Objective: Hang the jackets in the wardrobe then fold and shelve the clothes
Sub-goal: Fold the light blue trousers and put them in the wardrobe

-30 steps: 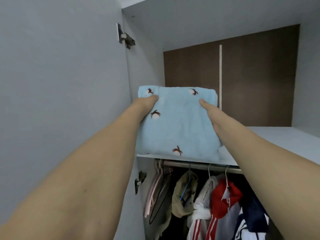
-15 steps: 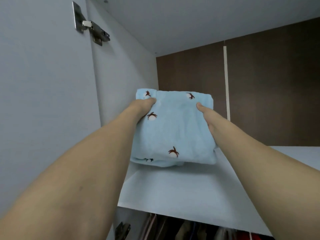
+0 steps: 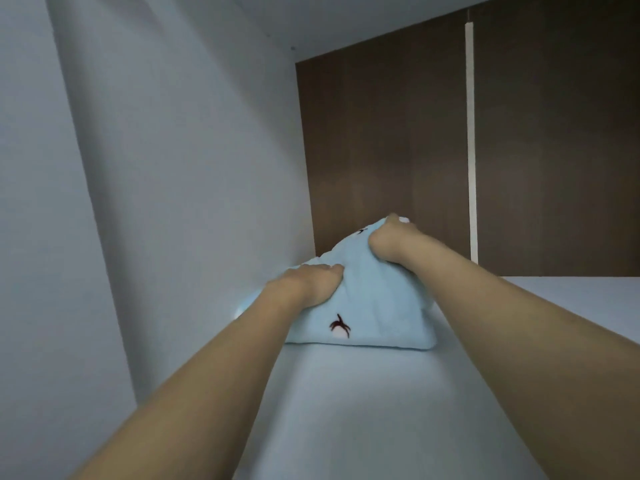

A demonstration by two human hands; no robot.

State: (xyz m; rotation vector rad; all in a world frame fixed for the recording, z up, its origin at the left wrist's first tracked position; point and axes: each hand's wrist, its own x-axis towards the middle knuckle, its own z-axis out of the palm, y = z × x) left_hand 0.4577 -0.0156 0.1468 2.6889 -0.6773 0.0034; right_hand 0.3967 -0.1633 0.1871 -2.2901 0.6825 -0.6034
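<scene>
A folded light-blue garment (image 3: 374, 303), soft and printed with small dark-and-white motifs, lies on the pale shelf (image 3: 346, 410) of the wardrobe, close to the shelf's back left corner where the grey side wall (image 3: 180, 174) meets the brown back panel (image 3: 381, 140). Its front folded edge rests flat on the shelf, while its far part rises into a peak under the hands. The left hand (image 3: 308, 284) lies on the garment's left side, next to the side wall, with its fingers curled down into the cloth, so its grip is closed on the fabric. The right hand (image 3: 391, 242) sits higher and further back, at the top of the peak, with its fingers bunched round a fold of the cloth and gripping it tightly. Both bare forearms reach in from the near edge of the shelf, the left one over the shelf's left side and the right one crossing from the lower right. A thin pale vertical strip (image 3: 470, 133) runs down the brown back panel to the right of the garment. The grey ceiling (image 3: 346, 19) of the compartment spans the top of the view.
</scene>
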